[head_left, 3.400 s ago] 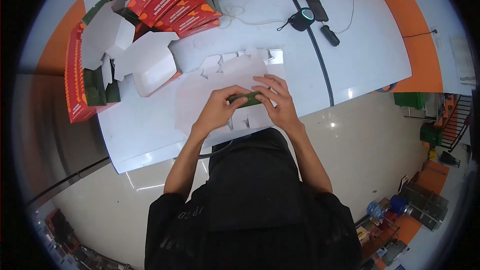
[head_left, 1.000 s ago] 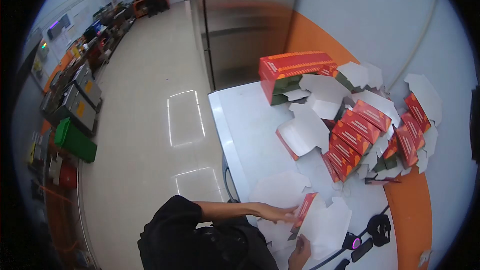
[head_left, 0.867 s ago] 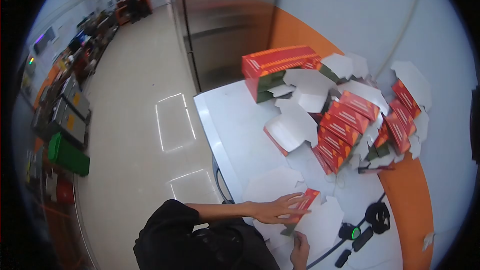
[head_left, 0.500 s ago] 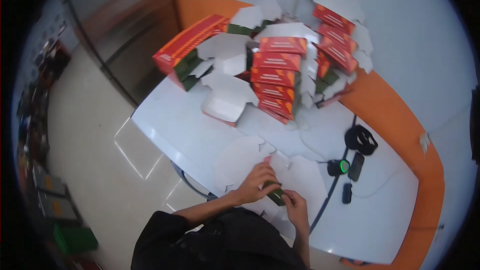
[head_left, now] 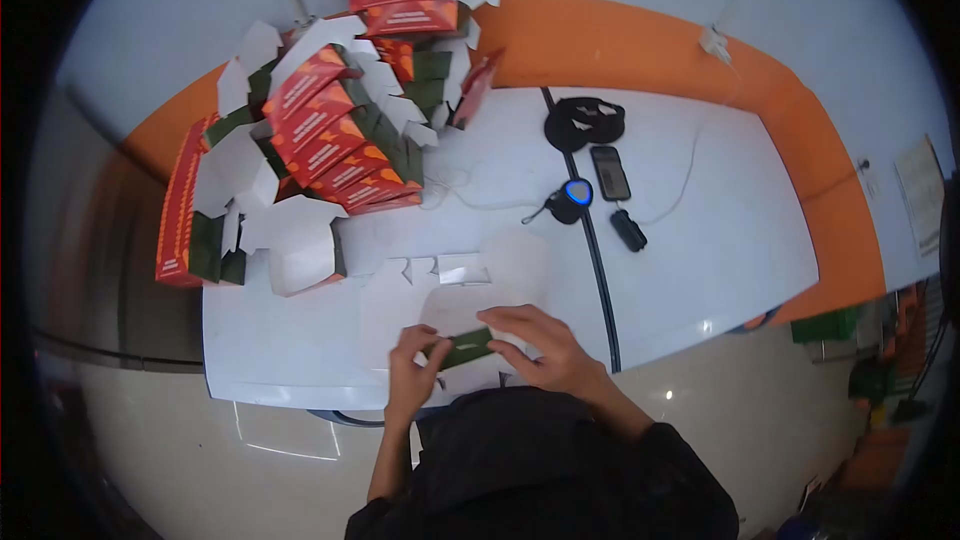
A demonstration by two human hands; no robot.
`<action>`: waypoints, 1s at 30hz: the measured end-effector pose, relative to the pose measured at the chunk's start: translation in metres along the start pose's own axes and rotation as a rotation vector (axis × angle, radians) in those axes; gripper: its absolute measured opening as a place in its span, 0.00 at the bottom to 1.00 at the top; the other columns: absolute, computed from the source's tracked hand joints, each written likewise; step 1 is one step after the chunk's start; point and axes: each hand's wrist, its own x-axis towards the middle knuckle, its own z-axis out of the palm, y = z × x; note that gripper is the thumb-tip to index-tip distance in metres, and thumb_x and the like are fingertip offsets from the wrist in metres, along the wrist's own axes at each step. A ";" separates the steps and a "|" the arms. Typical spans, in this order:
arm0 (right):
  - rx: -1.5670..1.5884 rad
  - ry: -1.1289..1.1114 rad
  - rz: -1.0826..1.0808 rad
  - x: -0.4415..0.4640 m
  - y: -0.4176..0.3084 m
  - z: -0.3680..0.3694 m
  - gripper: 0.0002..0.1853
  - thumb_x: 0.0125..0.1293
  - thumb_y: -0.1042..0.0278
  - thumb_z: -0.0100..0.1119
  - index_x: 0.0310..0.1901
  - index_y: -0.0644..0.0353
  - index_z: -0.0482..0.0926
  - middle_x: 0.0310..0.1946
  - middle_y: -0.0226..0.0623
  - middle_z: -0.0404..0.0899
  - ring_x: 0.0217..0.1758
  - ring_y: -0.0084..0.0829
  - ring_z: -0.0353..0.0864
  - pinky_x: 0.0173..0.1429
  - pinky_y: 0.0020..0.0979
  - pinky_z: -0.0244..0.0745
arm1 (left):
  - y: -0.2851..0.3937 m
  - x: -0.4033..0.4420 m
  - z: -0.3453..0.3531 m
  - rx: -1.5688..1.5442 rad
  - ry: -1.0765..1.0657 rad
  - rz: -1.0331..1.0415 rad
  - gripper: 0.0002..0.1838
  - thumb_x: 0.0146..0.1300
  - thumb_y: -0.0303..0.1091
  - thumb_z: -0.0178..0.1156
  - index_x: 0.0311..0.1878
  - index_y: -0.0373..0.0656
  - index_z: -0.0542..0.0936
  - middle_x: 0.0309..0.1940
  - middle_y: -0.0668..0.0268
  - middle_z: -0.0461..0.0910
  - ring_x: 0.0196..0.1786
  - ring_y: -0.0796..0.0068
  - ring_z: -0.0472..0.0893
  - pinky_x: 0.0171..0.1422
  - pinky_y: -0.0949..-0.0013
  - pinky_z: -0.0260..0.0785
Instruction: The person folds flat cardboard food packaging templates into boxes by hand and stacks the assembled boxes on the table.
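A partly folded cardboard box (head_left: pixel 390 315), white inside, lies at the front edge of the table in the head view. One of its side panels, a green strip (head_left: pixel 468 346) with a pale slot, is raised towards me. My left hand (head_left: pixel 412 368) pinches the left end of this panel between thumb and fingers. At the panel's right end, my right hand (head_left: pixel 545 345) has its thumb and forefinger around the corner, with the other fingers over the white inside. Several small flaps with cut notches stick up along the box's far side.
Several folded red and green boxes (head_left: pixel 325 140) with white open lids are heaped at the back left. A black round device (head_left: pixel 571 200), a phone (head_left: pixel 610 173), a small black item (head_left: pixel 628 230) and a black strap (head_left: pixel 585 123) lie right of centre. An orange border (head_left: pixel 620 45) runs behind the table.
My view has turned to the right, so the heap now appears further left. Both hands have shifted to the green panel's two ends. The round device's light went from green to blue.
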 end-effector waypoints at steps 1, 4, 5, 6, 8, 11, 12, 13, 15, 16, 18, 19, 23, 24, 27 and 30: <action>0.043 0.055 -0.042 -0.001 -0.006 -0.004 0.16 0.68 0.81 0.67 0.57 0.64 0.83 0.54 0.48 0.87 0.55 0.44 0.88 0.60 0.38 0.82 | -0.004 -0.001 -0.005 -0.112 0.041 -0.088 0.07 0.71 0.33 0.69 0.44 0.39 0.88 0.43 0.60 0.85 0.46 0.68 0.83 0.53 0.63 0.74; 0.161 0.124 -0.003 -0.015 0.025 -0.009 0.19 0.67 0.85 0.63 0.59 0.65 0.77 0.62 0.52 0.78 0.65 0.47 0.81 0.69 0.44 0.77 | -0.007 -0.005 -0.017 -0.342 0.133 -0.280 0.08 0.72 0.31 0.69 0.42 0.35 0.87 0.43 0.64 0.84 0.43 0.77 0.81 0.45 0.72 0.72; 0.089 0.031 0.053 -0.011 0.030 -0.011 0.19 0.70 0.81 0.64 0.61 0.64 0.78 0.70 0.55 0.72 0.71 0.48 0.77 0.72 0.45 0.73 | -0.006 -0.005 -0.019 -0.364 0.121 -0.273 0.08 0.72 0.31 0.69 0.43 0.35 0.87 0.43 0.65 0.84 0.44 0.78 0.80 0.45 0.73 0.72; 0.045 -0.054 0.091 -0.010 0.033 -0.007 0.20 0.71 0.78 0.64 0.63 0.61 0.79 0.74 0.54 0.66 0.74 0.49 0.72 0.74 0.46 0.71 | -0.004 -0.004 -0.023 -0.386 0.113 -0.263 0.08 0.73 0.31 0.68 0.43 0.34 0.86 0.43 0.67 0.83 0.44 0.80 0.79 0.45 0.73 0.72; -0.050 -0.223 0.150 -0.008 0.038 0.002 0.21 0.74 0.72 0.65 0.67 0.56 0.80 0.81 0.54 0.53 0.81 0.51 0.63 0.78 0.48 0.66 | 0.018 -0.001 -0.018 -0.371 0.064 -0.236 0.08 0.73 0.31 0.68 0.44 0.34 0.86 0.43 0.66 0.83 0.43 0.79 0.80 0.45 0.73 0.71; -0.132 -0.164 0.141 -0.008 0.049 0.022 0.24 0.75 0.65 0.65 0.70 0.49 0.79 0.84 0.53 0.44 0.83 0.54 0.58 0.79 0.49 0.64 | 0.035 0.000 -0.010 -0.350 -0.025 -0.249 0.08 0.74 0.31 0.67 0.45 0.34 0.86 0.42 0.65 0.82 0.42 0.78 0.80 0.45 0.74 0.72; -0.139 -0.139 0.179 -0.006 0.050 0.024 0.23 0.72 0.67 0.68 0.68 0.52 0.80 0.83 0.53 0.48 0.84 0.55 0.57 0.80 0.49 0.63 | 0.037 0.000 -0.008 -0.358 -0.036 -0.264 0.08 0.74 0.31 0.67 0.45 0.34 0.86 0.42 0.65 0.82 0.42 0.78 0.80 0.46 0.73 0.72; -0.085 -0.104 0.183 -0.007 0.056 0.026 0.22 0.72 0.67 0.69 0.67 0.53 0.81 0.82 0.55 0.48 0.84 0.56 0.56 0.80 0.49 0.62 | 0.039 -0.001 -0.006 -0.366 -0.048 -0.279 0.08 0.73 0.31 0.67 0.45 0.34 0.86 0.41 0.65 0.82 0.41 0.78 0.80 0.46 0.73 0.72; 0.018 -0.029 0.191 -0.009 0.070 0.028 0.21 0.71 0.66 0.70 0.64 0.54 0.82 0.82 0.57 0.50 0.84 0.57 0.54 0.81 0.51 0.61 | 0.043 -0.002 -0.004 -0.248 -0.046 -0.276 0.07 0.74 0.30 0.66 0.44 0.34 0.85 0.38 0.66 0.82 0.41 0.79 0.80 0.45 0.71 0.73; 0.041 0.065 0.202 -0.009 0.072 0.030 0.19 0.69 0.66 0.71 0.60 0.55 0.84 0.81 0.57 0.52 0.83 0.56 0.56 0.80 0.51 0.62 | 0.044 -0.003 -0.002 -0.244 -0.050 -0.314 0.07 0.74 0.30 0.66 0.44 0.33 0.85 0.38 0.66 0.83 0.41 0.78 0.80 0.45 0.71 0.74; -0.028 0.042 0.201 -0.011 0.069 0.029 0.18 0.68 0.67 0.72 0.59 0.54 0.85 0.81 0.56 0.52 0.84 0.56 0.55 0.80 0.51 0.62 | 0.044 -0.002 0.001 -0.210 -0.063 -0.312 0.08 0.73 0.29 0.67 0.43 0.33 0.86 0.37 0.64 0.83 0.41 0.77 0.81 0.45 0.70 0.74; -0.060 0.027 0.198 -0.010 0.066 0.028 0.17 0.67 0.68 0.72 0.58 0.54 0.86 0.81 0.55 0.52 0.84 0.56 0.55 0.80 0.52 0.62 | 0.043 -0.002 0.003 -0.178 -0.069 -0.275 0.07 0.72 0.29 0.68 0.43 0.33 0.86 0.37 0.63 0.83 0.40 0.76 0.81 0.45 0.69 0.74; -0.051 -0.249 0.146 -0.009 0.065 0.026 0.14 0.67 0.69 0.73 0.54 0.49 0.90 0.84 0.49 0.48 0.86 0.53 0.49 0.81 0.55 0.59 | 0.056 0.001 -0.003 -0.015 -0.121 -0.108 0.07 0.68 0.27 0.70 0.41 0.32 0.87 0.37 0.60 0.84 0.39 0.71 0.82 0.46 0.67 0.74; -0.036 -0.285 0.161 -0.007 0.063 0.025 0.13 0.69 0.69 0.71 0.54 0.47 0.90 0.85 0.48 0.47 0.87 0.52 0.45 0.82 0.56 0.58 | 0.061 0.002 -0.005 -0.014 -0.130 -0.142 0.06 0.66 0.27 0.71 0.41 0.33 0.88 0.37 0.58 0.84 0.39 0.68 0.82 0.46 0.66 0.74; 0.099 -0.395 0.192 -0.004 0.065 0.027 0.14 0.70 0.69 0.70 0.55 0.45 0.90 0.85 0.46 0.44 0.87 0.52 0.45 0.83 0.56 0.57 | 0.064 0.002 -0.013 0.032 -0.134 -0.052 0.06 0.65 0.26 0.72 0.42 0.34 0.88 0.36 0.59 0.84 0.40 0.67 0.83 0.47 0.65 0.74; 0.104 -0.419 0.136 0.000 0.059 0.032 0.17 0.71 0.70 0.68 0.60 0.43 0.89 0.86 0.52 0.40 0.89 0.54 0.40 0.84 0.56 0.55 | 0.064 0.002 -0.019 0.087 -0.089 0.053 0.06 0.64 0.26 0.72 0.41 0.34 0.88 0.36 0.59 0.84 0.41 0.66 0.83 0.48 0.64 0.75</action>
